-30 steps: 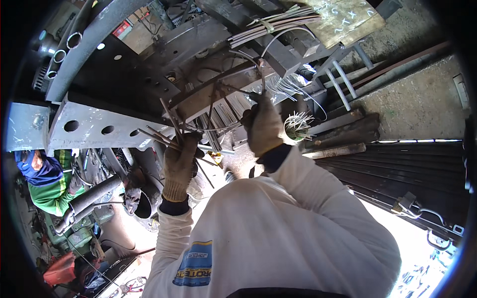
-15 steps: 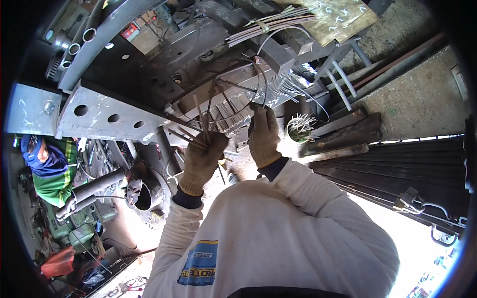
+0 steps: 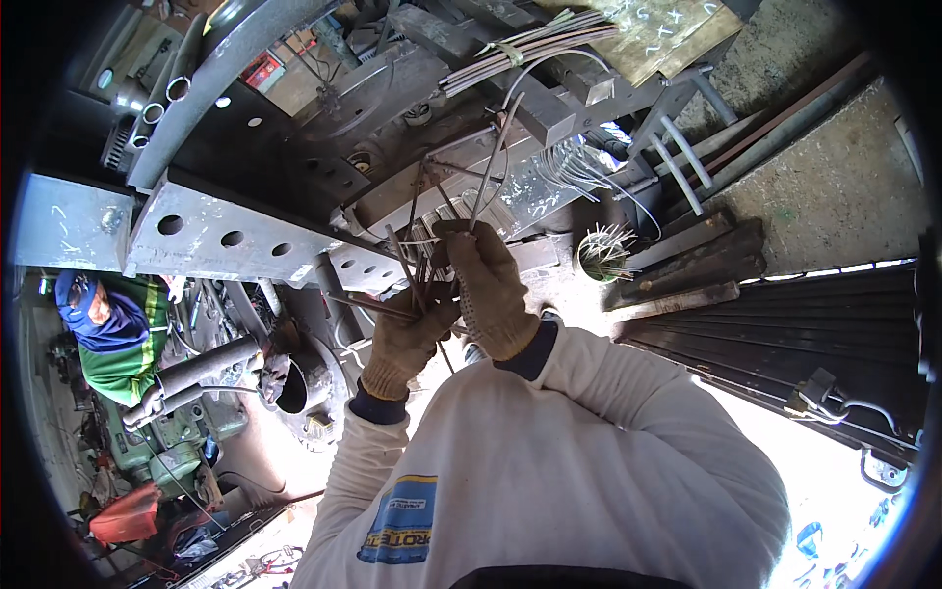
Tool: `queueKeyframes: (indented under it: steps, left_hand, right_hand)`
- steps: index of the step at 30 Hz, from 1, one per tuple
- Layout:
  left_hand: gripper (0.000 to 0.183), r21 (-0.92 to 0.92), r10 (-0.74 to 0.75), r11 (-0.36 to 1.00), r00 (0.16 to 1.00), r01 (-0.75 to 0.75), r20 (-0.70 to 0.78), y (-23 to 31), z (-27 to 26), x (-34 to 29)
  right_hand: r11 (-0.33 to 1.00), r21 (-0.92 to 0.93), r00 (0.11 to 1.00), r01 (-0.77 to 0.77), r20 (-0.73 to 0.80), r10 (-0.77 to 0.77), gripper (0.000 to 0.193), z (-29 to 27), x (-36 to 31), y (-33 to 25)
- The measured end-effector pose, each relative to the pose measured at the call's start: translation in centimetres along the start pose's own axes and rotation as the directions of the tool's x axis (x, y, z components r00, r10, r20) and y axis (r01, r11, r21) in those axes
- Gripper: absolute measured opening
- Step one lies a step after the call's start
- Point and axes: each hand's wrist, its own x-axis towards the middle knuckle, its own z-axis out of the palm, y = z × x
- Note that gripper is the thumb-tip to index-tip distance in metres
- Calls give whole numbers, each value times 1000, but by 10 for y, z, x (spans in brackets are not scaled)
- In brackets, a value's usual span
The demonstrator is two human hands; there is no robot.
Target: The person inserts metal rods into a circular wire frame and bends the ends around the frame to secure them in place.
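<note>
Here, a left hand (image 3: pixel 404 344) and a right hand (image 3: pixel 494 302) in beige knitted gloves grip thin, straight, brownish metal rods (image 3: pixel 373 308)

At far left is a person in a blue head covering and green garment (image 3: pixel 113 339), with a long grey steel beam (image 3: pixel 201 246) above, flat-faced and pierced by round holes. Below the beam slants a dark, rough cylindrical pipe (image 3: pixel 201 369).

Near the middle, the left hand's fingers are curled closed around several rods; these pass through the fist, some ends poking out leftward, others upward past the knuckles. Just beside it, the right hand's fingers are closed on one slim, smooth rod (image 3: pixel 497 162), which rises at a slant beyond the fingertips. Whether the gloves touch is unclear. The right glove's knit shows small raised dots.

Above the right hand lies a tied bundle of narrow reddish-brown rods (image 3: pixel 564 41). Farther right, pale thin rods (image 3: pixel 610 250) bristle from a round upright container (image 3: pixel 581 259), and a dark ribbed panel (image 3: pixel 726 346) stretches to the right edge.
</note>
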Motion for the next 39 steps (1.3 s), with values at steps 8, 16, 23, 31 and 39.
queueKeyframes:
  steps: [8,16,23,31,39]
  left_hand:
    - [30,-88,-87,992,996,87,10,7,-9,-5]
    - [17,-14,28,999,995,-30,-95,10,-16,0]
    - [13,51,-98,993,989,104,-110,23,-42,4]
    - [19,24,-40,999,980,45,-197,52,-12,29]
    - [24,108,-23,993,969,51,-246,31,-25,30]
  right_hand:
    - [993,-112,998,-26,46,31,17,-5,-10,-18]
    - [582,-810,975,73,180,128,23,-44,-6,-33]
    - [-79,-794,793,603,607,-55,47,-66,-21,-100]
    - [390,-843,921,372,386,-44,23,-126,12,-67]
    - [641,-761,994,-101,-51,96,32,-133,51,-93]
